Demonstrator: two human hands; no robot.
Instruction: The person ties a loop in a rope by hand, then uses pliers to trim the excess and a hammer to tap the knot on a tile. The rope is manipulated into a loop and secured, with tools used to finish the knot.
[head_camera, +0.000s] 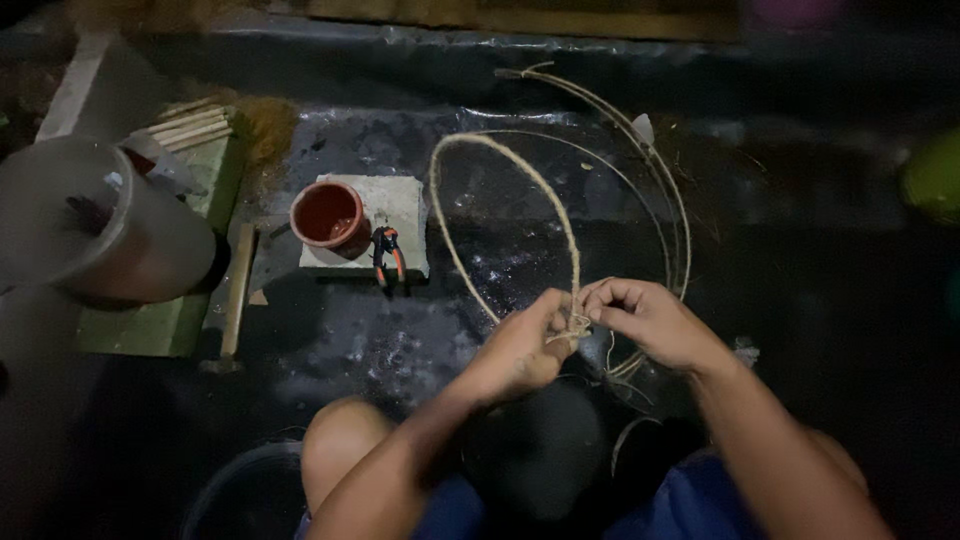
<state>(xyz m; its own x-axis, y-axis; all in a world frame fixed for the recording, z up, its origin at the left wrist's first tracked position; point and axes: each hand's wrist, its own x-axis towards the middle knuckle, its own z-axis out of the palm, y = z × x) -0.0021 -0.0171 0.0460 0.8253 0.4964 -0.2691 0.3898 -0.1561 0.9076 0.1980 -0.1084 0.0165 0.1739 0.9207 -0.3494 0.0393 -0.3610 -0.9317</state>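
Both our hands meet at the twine knot (576, 325), left hand (522, 350) and right hand (652, 322) pinching it closed from either side, the twine-wrapped hoop (500, 205) arching away up-left from them.

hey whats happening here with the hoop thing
A person sits over a dark sheet on the ground. Both the left hand and right hand pinch a knot of twine at the bottom of a twine-wrapped hoop, with bare wire rings behind it. A red pot and orange-handled pliers rest on a concrete block nearby.
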